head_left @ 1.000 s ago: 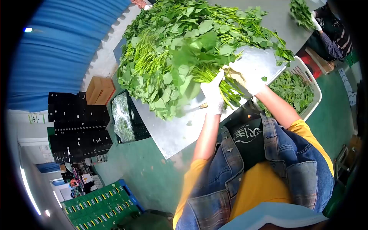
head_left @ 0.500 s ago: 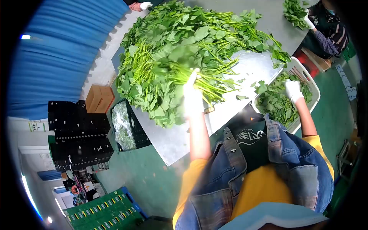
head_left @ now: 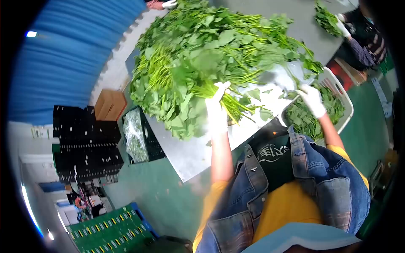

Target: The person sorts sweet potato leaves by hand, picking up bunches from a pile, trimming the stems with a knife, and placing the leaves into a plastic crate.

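Note:
My left hand (head_left: 217, 105), in a white glove, is closed around a bunch of leafy green stems (head_left: 231, 105) over the metal table. The cut ends point right, while the leaves spread to the left and blur into the pile. My right hand (head_left: 311, 101), also gloved in white, is raised at the near rim of a white plastic basket (head_left: 346, 101). Its fingers are closed on a thin leafy sprig (head_left: 294, 75) that sticks up and left, partly blurred. Loose leafy greens (head_left: 310, 120) lie inside the basket.
A large heap of leafy greens (head_left: 211, 38) covers much of the metal table (head_left: 183, 162). Across it, another person's gloved hand (head_left: 342, 26) holds a bunch; another gloved hand (head_left: 170, 4) shows at the top. Left are a black crate (head_left: 155, 145) and cardboard box (head_left: 110, 104).
My right hand has risen from the greens in the basket and moved left toward the table, with a sprig in it. My left hand keeps the bunch, shifted slightly.

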A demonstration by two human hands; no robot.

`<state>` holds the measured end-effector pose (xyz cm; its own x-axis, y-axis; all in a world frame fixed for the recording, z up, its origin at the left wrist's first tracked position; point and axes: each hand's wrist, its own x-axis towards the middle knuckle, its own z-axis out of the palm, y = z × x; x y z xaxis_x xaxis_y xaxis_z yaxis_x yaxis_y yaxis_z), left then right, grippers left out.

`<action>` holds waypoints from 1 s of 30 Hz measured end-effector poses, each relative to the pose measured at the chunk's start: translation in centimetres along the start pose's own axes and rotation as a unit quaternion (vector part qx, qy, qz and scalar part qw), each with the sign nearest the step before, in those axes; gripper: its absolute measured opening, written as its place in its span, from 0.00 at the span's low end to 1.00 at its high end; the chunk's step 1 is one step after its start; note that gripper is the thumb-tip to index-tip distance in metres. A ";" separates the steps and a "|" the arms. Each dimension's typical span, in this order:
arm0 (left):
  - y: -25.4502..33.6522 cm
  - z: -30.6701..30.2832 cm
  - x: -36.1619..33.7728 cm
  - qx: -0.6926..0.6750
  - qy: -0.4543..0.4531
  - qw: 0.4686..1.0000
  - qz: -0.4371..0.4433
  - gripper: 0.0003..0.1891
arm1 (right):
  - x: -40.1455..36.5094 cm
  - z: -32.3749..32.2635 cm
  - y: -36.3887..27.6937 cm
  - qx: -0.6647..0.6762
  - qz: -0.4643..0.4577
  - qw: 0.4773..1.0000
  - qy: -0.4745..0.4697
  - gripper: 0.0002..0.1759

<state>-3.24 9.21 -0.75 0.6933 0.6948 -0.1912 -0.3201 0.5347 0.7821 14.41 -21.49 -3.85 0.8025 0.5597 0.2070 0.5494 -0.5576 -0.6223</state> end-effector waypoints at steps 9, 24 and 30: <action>0.5 -6.8 -0.9 -0.123 -0.033 0.989 0.072 0.09 | -0.2 -1.4 9.1 -0.261 0.160 0.938 -0.163 0.18; 3.8 -3.9 -6.6 -0.086 0.088 0.992 0.038 0.10 | 15.9 17.1 -6.7 -0.110 -0.045 0.980 -0.159 0.16; 3.3 -5.2 -7.3 -0.100 0.160 0.981 0.052 0.14 | 18.1 17.6 -6.1 0.152 0.038 0.986 -0.056 0.10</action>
<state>-12.76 8.44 0.16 0.4225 0.8490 -0.3174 -0.5210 0.5140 0.6814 21.43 2.86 -9.60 0.7981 0.5977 0.0764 0.3796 -0.4003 -0.8341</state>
